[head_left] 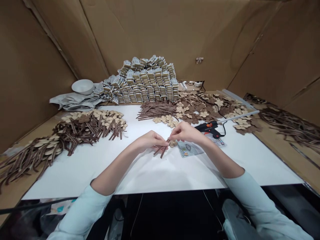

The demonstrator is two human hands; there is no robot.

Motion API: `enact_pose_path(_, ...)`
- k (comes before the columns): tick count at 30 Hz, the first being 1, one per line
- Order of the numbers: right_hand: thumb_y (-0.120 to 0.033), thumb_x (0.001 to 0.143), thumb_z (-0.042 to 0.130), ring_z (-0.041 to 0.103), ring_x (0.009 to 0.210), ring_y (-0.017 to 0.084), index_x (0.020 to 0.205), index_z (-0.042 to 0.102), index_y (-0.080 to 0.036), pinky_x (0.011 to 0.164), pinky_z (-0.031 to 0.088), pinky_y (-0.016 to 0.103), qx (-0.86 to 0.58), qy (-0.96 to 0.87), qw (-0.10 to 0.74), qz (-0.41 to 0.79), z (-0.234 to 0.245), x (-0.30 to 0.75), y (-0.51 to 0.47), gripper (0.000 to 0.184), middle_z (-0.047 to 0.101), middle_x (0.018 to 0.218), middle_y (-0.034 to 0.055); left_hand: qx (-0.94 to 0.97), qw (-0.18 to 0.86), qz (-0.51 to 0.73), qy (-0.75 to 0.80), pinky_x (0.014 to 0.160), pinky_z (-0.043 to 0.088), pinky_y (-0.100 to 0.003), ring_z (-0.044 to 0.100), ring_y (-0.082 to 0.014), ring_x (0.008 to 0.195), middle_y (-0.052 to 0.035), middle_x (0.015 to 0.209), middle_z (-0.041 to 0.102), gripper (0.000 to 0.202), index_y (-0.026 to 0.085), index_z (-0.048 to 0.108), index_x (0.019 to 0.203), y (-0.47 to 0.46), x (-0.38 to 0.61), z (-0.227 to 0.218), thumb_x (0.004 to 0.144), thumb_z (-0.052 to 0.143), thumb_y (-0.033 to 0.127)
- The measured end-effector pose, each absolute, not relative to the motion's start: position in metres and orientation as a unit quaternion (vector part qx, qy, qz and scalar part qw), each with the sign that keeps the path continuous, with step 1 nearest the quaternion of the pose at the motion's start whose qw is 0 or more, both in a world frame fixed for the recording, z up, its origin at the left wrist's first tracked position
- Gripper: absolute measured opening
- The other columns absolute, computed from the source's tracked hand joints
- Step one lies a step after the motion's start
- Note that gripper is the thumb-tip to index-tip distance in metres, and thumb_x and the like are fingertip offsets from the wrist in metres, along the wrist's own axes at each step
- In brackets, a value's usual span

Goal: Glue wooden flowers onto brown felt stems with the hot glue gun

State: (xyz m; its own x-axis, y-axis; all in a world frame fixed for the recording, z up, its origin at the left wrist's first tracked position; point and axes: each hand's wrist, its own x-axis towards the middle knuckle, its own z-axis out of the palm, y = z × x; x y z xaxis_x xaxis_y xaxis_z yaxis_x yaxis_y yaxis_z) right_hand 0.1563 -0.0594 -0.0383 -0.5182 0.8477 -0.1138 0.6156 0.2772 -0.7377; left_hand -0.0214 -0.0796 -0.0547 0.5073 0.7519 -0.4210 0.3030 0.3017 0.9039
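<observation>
In front of me my left hand [151,140] is closed in a pinch on a brown striped ribbon [163,152], whose two ends hang down crossed below the fingers. A tan felt flower [173,143] shows just beside the ribbon, partly hidden by my fingers. My right hand [185,132] is closed too, fingertips pressed together at the top of the ribbon and flower; what exactly they pinch is hidden. Under my right wrist lies a clear packet marked DIY [189,149]. Behind that wrist rests a black glue gun [210,128] with an orange part.
Ribbon-tailed flowers [85,128] are heaped at left. Cut ribbons [157,109] and loose brown and tan flowers [200,106] lie at the back, before stacked small pieces [147,83]. A white bowl [82,86] stands back left; more ribbons [290,125] lie right. Cardboard walls surround the table.
</observation>
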Motion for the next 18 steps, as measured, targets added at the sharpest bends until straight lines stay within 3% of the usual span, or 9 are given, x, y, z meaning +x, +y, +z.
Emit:
enact_pose_path(6,-0.021,0.061,0.062,0.043,0.04,0.006,0.062,0.069,-0.01,0.043,0.033,0.018,-0.505,-0.767,0.162,0.362,-0.048,0.156,-0.062,0.013,0.053,0.043,-0.0008,0.57,0.662,0.17,0.456,0.042,0.033,-0.02,0.042,-0.006,0.039,-0.0012,0.043,0.054,0.026,0.009,0.063,0.053,-0.082,-0.014,-0.061,0.063,0.067,0.032)
enact_pose_path(13,-0.023,0.064,0.061,0.043,0.035,0.006,0.06,0.067,-0.011,0.039,0.033,0.019,-0.537,-0.764,0.135,0.332,-0.053,0.154,-0.062,0.013,0.055,0.044,-0.0011,0.514,0.671,0.16,0.51,0.053,0.046,-0.023,0.052,-0.009,0.043,0.0015,0.041,0.053,0.029,0.01,0.061,0.055,-0.082,-0.008,-0.074,0.055,0.073,0.036)
enact_pose_path(18,-0.02,0.064,0.061,0.042,0.034,0.006,0.057,0.065,-0.013,0.041,0.034,0.019,-0.567,-0.745,0.124,0.328,-0.055,0.153,-0.061,0.011,0.049,0.037,-0.0037,0.524,0.654,0.159,0.521,0.048,0.047,-0.023,0.051,-0.009,0.037,0.0042,0.037,0.048,0.034,0.012,0.054,0.05,-0.081,-0.007,-0.081,0.054,0.073,0.04)
